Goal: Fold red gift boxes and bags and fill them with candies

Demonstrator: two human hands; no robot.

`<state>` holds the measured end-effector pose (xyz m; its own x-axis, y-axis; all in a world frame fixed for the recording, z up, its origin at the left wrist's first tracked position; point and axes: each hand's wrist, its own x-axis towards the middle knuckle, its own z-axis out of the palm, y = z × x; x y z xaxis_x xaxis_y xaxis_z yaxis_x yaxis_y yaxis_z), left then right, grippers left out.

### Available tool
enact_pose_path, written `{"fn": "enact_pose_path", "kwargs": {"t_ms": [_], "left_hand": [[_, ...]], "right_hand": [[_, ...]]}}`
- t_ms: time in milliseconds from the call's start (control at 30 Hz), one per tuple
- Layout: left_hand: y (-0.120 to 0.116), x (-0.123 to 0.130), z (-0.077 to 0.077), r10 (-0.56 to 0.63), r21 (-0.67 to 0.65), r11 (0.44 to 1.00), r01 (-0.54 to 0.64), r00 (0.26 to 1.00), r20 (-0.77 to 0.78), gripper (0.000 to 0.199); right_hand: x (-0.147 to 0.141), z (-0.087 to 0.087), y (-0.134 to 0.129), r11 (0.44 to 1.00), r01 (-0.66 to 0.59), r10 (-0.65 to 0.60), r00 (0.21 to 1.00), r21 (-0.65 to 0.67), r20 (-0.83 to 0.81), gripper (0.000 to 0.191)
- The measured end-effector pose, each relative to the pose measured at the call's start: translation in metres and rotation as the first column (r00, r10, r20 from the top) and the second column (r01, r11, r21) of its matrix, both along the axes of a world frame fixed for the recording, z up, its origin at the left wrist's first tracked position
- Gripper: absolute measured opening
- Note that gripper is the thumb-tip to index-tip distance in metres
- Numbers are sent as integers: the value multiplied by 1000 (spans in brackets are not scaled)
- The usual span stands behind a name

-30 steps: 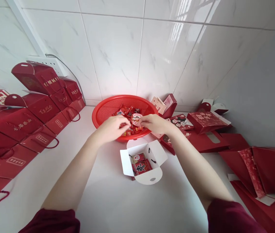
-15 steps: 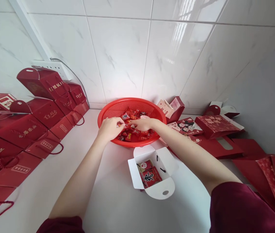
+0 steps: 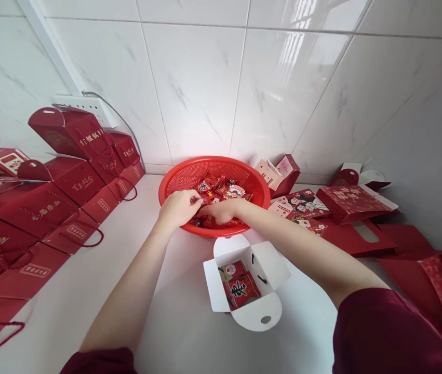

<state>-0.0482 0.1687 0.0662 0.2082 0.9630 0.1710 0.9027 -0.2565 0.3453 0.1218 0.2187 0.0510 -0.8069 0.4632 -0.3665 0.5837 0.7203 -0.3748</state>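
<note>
Presently, left hand (image 3: pixel 179 209) and right hand (image 3: pixel 224 210) reach among glossy red packets (image 3: pixel 207 185) in oval red plastic basket (image 3: pixel 181 178), twelve o'clock; fingers curled, hold undeterminable.

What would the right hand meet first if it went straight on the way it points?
Probably the small red wrapped packets in the red plastic basket, as the right hand reaches down and leftward among them; the left hand looks close beyond, but depth is unclear.
</note>
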Motion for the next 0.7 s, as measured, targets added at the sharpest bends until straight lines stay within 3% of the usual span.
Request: {"fn": "enact_pose_path", "kwargs": {"t_ms": [167,467,567,700], "left_hand": [[0,0,0,0,-7,1000,0,1000,-7,26],[-2,1,1,-2,-6,1000,3,1000,4,25],[-1,0,0,0,9,1000,-1,999,32,25],[1,-1,1,-7,38,999,3,995,95,22]], "right_hand": [[7,-4,5,998,-62,61,997,19,51,66],[-1,3,-16,993,-42,21,982,107,186,20],[6,10,-17,993,-9,-6,992,119,130,19],[29,29,-20,981,117,-104,991,156,-87,25]]}}
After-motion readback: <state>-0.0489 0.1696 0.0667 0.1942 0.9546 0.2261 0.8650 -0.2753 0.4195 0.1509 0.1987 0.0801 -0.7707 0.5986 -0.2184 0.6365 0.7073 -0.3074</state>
